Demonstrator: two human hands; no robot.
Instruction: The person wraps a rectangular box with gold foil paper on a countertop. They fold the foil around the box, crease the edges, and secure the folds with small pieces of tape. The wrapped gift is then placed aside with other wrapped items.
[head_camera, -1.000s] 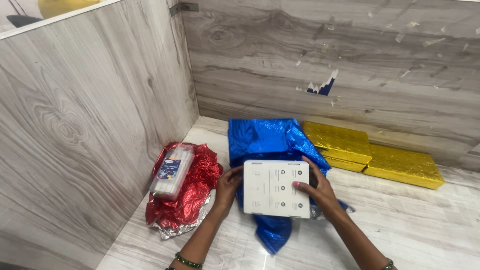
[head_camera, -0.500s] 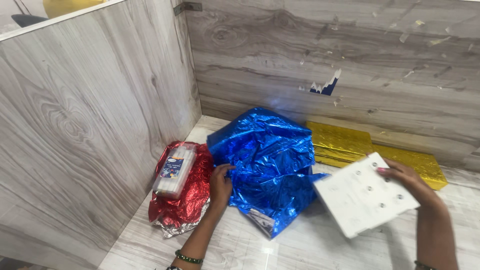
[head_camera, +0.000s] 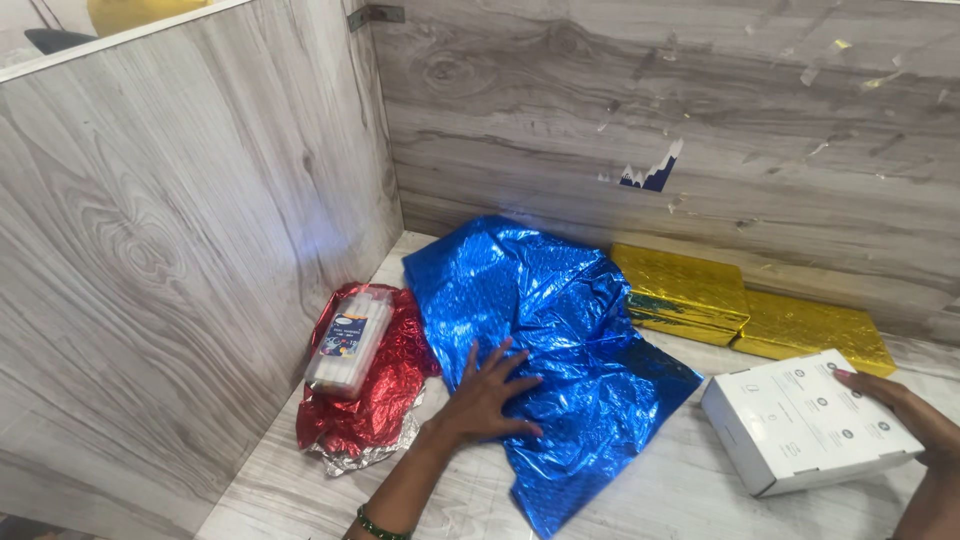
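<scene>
A crinkled blue foil sheet (head_camera: 560, 340) lies spread on the pale wood-grain table (head_camera: 640, 490). My left hand (head_camera: 487, 397) rests flat on its near left part, fingers spread, holding nothing. A white cardboard box (head_camera: 806, 420) with small grey icons on top sits on the table at the right. My right hand (head_camera: 900, 410) lies on the box's far right side, fingers over its top edge.
A crumpled red foil sheet (head_camera: 375, 400) lies at the left with a clear pack of white sticks (head_camera: 348, 342) on it. Two gold-wrapped flat parcels (head_camera: 690, 290) (head_camera: 810, 330) sit against the back wall. Wood-grain partition walls (head_camera: 180, 250) close the left and back.
My right hand carried the white box off the blue foil to the right and set it on the table. My left hand moved onto the foil, which now lies flatter.
</scene>
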